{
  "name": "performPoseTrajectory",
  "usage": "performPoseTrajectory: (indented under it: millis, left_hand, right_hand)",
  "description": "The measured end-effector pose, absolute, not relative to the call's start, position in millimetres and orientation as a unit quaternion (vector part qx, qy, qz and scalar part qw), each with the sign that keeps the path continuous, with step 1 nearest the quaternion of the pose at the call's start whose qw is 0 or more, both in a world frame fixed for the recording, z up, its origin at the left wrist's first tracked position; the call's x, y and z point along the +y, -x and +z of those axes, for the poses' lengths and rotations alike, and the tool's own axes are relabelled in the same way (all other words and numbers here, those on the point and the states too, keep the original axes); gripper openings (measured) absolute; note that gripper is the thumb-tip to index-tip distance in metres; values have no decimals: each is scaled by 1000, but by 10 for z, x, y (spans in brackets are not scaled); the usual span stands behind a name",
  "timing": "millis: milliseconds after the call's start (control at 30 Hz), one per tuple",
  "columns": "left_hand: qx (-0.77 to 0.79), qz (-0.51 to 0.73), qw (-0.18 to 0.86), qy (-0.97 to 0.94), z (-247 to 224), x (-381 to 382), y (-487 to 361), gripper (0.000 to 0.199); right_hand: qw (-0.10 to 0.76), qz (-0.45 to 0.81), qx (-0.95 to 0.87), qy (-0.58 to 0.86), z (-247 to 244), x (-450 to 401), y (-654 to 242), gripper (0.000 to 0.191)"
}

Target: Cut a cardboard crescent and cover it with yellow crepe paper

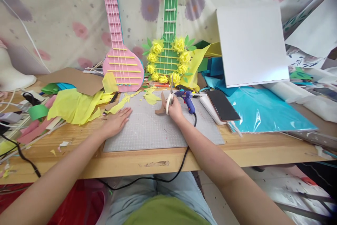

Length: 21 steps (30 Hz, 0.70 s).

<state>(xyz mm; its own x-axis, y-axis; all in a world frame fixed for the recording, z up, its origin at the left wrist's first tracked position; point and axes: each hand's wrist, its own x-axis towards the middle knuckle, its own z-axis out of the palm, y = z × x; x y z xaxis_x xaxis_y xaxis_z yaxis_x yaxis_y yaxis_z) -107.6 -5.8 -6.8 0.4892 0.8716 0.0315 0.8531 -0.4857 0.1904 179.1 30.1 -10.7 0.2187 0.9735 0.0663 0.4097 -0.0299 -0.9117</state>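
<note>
The scissors [170,100] have smooth plastic-looking handles and metal blades, and the glue gun [187,99] looks plastic. The cutting mat [155,133] is matt, while the wooden table [118,167] shows smooth grain with one rough, chipped patch [157,164]. The blue packet [265,112] wears glossy film, the phone [223,105] has a shiny glass-like face, and the yellow paper [72,105] looks thin and crinkled

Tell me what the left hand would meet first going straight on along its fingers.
Probably the yellow paper scrap on the grey cutting mat, ahead and to the right of the left hand; one view leaves depth uncertain.
</note>
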Motion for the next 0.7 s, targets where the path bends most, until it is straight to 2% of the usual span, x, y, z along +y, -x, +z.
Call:
performPoseTrajectory:
  millis: [133, 233, 300, 367, 467, 567, 700]
  left_hand:
    - [500, 102, 64, -858, 88, -41, 1327, 49]
    - [530, 216, 50, -818, 211, -27, 1042, 40]
    - [556, 297, 80, -772, 253, 8, 671, 32]
    - [588, 349, 159, -712, 242, 61, 264, 23]
    - [602, 403, 305, -618, 134, 139, -218, 29]
    - [546, 448, 458, -540, 14, 168, -414, 30]
    - [508, 419, 549, -515, 22, 127, -315, 33]
  right_hand:
    - [487, 428, -501, 573, -135, 326, -1751, 33]
    - [503, 514, -466, 514, -97, 300, -1718, 41]
    - [513, 536, -456, 491, -66, 278, -1706, 43]
    - [519, 537, -457, 482, -49, 269, -1706, 44]
    - [516, 521, -475, 486, -62, 281, -1720, 43]
    - [503, 461, -513, 521, -100, 301, -1738, 41]
    - [480, 428, -546, 537, -117, 299, -1730, 39]
